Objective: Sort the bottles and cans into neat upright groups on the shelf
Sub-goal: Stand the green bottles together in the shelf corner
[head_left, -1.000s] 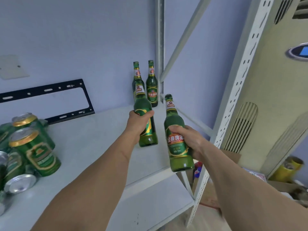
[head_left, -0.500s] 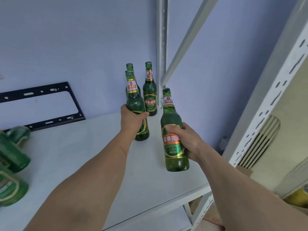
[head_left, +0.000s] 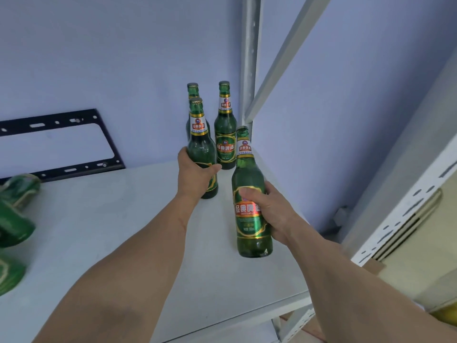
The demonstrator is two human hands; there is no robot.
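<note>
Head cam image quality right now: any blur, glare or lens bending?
Head view: the green cans at the left edge are smeared by blur; both held bottles, in the left hand and right hand, read sharp, labels legible; shelf post and white upright splay from wide-angle distortion; light soft, no harsh glare.

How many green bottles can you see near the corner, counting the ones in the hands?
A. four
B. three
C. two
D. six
A: two bottles stand at the back, the left hand holds one, and the right hand holds another.
</note>
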